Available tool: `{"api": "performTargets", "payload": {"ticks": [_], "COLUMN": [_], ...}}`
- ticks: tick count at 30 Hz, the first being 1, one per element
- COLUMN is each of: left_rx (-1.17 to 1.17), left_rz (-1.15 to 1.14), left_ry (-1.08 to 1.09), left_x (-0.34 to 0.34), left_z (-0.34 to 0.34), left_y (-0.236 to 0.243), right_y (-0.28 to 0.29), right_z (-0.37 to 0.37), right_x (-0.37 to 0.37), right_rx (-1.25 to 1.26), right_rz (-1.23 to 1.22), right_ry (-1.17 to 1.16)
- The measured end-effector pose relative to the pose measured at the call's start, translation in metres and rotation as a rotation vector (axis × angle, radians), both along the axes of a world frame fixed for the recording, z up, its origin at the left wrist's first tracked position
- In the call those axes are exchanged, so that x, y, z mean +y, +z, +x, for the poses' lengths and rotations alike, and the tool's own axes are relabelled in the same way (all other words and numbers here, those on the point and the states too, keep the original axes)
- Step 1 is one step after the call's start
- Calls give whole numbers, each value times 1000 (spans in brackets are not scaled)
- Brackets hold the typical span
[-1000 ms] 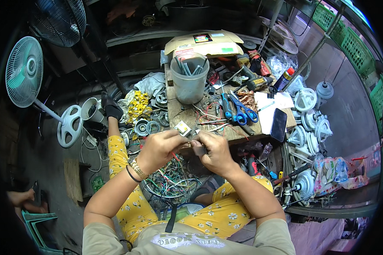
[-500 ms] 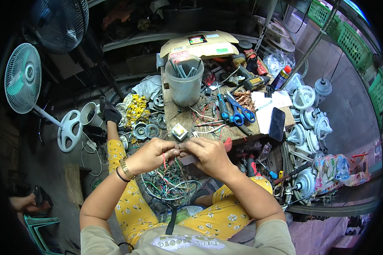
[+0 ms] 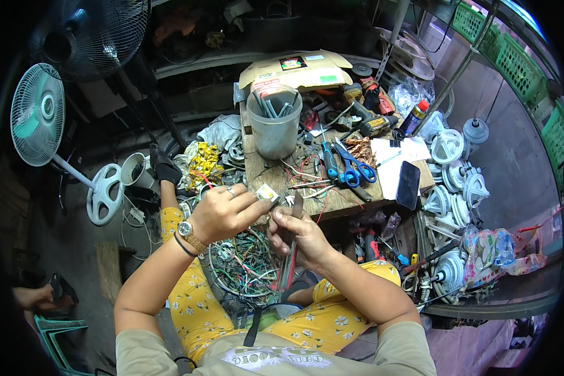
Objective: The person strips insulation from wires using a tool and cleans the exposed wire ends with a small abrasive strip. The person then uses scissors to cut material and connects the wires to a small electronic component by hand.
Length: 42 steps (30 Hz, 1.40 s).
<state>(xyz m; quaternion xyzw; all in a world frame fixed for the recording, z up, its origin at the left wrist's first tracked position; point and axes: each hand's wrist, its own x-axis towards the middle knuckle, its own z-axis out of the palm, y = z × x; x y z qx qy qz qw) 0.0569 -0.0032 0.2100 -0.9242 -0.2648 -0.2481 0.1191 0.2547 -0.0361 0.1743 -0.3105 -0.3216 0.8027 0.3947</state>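
Left hand (image 3: 227,213) and right hand (image 3: 304,238) close together over tangled wires (image 3: 229,266)
Left fingers curl, their hold unclear; just beyond, a white-and-yellow block (image 3: 266,192) sits on the wooden surface (image 3: 261,172); right fingers grip a flat dark strip (image 3: 298,203).

At upper centre, a bucket (image 3: 274,135) stands on the bench (image 3: 258,170), scissors (image 3: 356,167) and a phone (image 3: 408,185) to its right; wires (image 3: 239,262) lie below centre, a fan (image 3: 39,114) far left.

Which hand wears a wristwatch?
The left hand, set apart by the gold metal wristwatch and thin black wristband; the right hand, holding a flat dark strip, has a bare wrist.
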Motion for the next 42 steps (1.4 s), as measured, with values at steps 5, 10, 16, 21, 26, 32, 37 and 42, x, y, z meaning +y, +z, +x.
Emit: {"api": "performTargets", "payload": {"ticks": [5, 10, 16, 21, 26, 32, 37, 42], "left_rx": [-234, -276, -282, -85, -276, -329, -150, -207], "left_rz": [-326, -472, -385, 119, 74, -219, -336, -319], "left_ry": [-8, 44, 2, -106, 107, 502, 662, 794], "left_x": [6, 5, 4, 17, 77, 191, 213, 205], "left_z": [5, 7, 10, 10, 18, 25, 34, 47], "left_y": [-1, -6, -8, 10, 18, 24, 4, 1], "right_y": [5, 0, 2, 5, 12, 8, 11, 0], "right_z": [2, 5, 17, 13, 31, 73, 70, 78], "right_x": [3, 7, 15, 10, 23, 44, 48, 56], "right_rx": [-42, -674, -955, 164, 10, 202, 17, 14], "right_rz": [76, 755, 1197, 60, 183, 119, 167, 201], "right_ry": [-29, -270, -367, 51, -181, -248, -330, -421]}}
